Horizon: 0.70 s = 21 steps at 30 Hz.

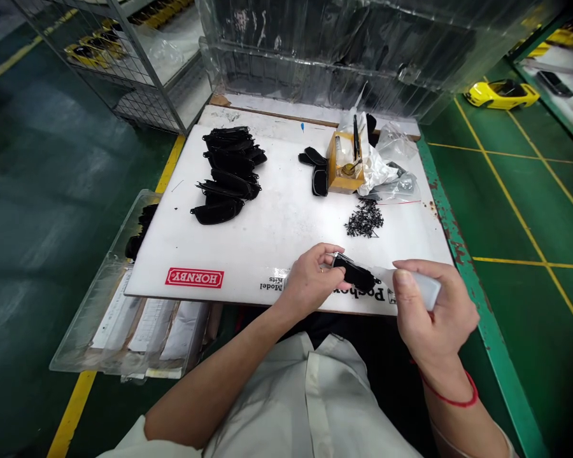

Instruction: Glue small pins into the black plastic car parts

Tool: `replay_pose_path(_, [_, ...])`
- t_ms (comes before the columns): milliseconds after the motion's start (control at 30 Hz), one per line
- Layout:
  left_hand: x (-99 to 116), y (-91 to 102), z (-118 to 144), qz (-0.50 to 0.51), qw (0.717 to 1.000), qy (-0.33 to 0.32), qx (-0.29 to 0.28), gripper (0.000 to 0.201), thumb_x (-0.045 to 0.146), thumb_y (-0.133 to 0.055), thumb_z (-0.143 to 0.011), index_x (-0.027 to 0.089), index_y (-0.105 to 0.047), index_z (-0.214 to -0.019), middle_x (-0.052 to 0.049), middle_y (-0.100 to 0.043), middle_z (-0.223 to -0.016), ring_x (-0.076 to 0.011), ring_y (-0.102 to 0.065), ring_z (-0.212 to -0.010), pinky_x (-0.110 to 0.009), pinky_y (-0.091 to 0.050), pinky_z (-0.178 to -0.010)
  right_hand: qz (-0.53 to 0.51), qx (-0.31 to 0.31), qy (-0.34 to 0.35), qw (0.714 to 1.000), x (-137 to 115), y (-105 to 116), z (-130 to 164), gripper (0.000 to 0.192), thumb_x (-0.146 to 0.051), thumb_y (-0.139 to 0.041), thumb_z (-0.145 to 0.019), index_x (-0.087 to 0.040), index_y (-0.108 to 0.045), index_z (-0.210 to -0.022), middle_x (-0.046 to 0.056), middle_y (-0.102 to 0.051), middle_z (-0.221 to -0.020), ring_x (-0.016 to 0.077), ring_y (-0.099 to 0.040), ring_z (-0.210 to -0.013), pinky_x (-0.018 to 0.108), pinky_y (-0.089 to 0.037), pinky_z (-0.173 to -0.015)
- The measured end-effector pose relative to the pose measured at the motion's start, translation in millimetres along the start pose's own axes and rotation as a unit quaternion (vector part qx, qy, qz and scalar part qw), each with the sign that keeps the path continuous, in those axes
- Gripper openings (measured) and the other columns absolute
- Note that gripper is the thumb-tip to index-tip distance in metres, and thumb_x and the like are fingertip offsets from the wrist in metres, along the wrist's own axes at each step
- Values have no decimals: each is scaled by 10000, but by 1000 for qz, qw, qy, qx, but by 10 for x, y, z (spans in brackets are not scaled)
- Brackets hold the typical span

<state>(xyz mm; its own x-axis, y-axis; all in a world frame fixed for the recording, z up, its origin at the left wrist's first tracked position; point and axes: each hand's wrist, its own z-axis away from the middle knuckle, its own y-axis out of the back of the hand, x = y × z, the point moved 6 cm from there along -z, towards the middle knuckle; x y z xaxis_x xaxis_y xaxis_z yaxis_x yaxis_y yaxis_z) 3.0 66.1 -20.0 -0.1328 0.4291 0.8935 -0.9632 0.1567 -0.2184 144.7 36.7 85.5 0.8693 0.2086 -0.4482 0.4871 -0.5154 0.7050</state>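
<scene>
1. Left hand pinches a black plastic part, fingers closed on its near end
2. Right hand curls shut around a white tube, its tip touching the part's far end
3. Small black pins lie just beyond both sets of fingertips

Occlusions and unreadable detail, head view.
The black part is partly covered by the left hand at its near end; its shape there cannot be told. The white piece is mostly hidden inside the right hand. The small black bits are too small to identify. Contents of the yellow box are unclear. The worktop near edge is hidden behind both hands. The clear tray holds papers too blurred to read.
</scene>
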Motion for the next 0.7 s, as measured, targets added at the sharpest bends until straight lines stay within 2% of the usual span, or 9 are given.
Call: replay_pose_path(700, [-7, 0, -11, -11, 1000, -8, 2, 263, 235, -569, -770, 265, -592, -1030, 45, -468, -814, -146, -690, -682, -276, -548, -719, -14, -3, 7, 1000, -21, 3, 22, 164, -312, -566, -867, -162, -631, -866, 5, -646, -733, 84, -511, -522, 233, -374, -493])
